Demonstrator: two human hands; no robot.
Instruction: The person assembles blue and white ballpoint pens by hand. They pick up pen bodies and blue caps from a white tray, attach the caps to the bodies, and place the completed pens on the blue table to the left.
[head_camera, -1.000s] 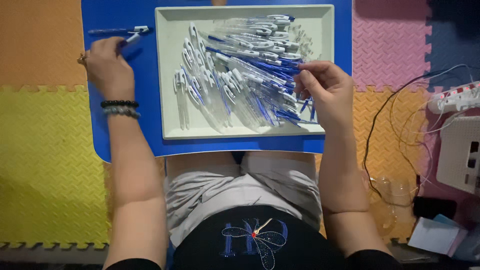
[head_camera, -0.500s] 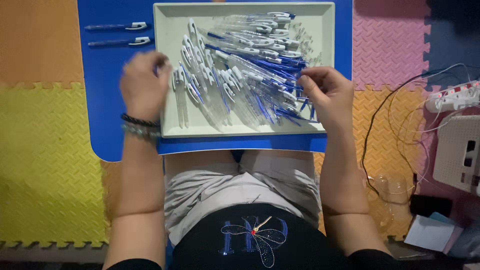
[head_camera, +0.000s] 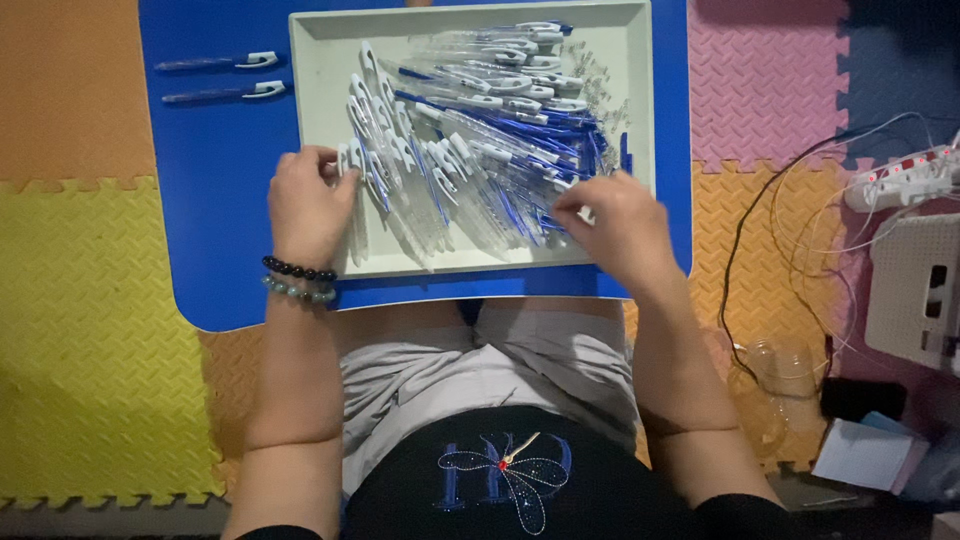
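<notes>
Reaching into the pale tray (head_camera: 320, 30) on the blue table (head_camera: 220, 200), the left hand (head_camera: 308, 205) pinches a clear pen barrel (head_camera: 352, 165) at the pile's left edge. The right hand (head_camera: 615, 220) curls over blue refills (head_camera: 560, 195) near the right; whether its fingers grip one cannot be told. Two finished pens (head_camera: 215, 78) lie apart, far left, kept clear of the loose parts.

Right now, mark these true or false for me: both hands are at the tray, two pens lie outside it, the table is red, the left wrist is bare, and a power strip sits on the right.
1. Both hands are at the tray. True: the left hand is on parts at its left side, the right hand at its lower right.
2. Two pens lie outside the tray. True, on the table to its left.
3. The table is red. False: it is blue.
4. The left wrist is bare. False: it wears two bead bracelets.
5. A power strip sits on the right. True, on the floor mats.
</notes>
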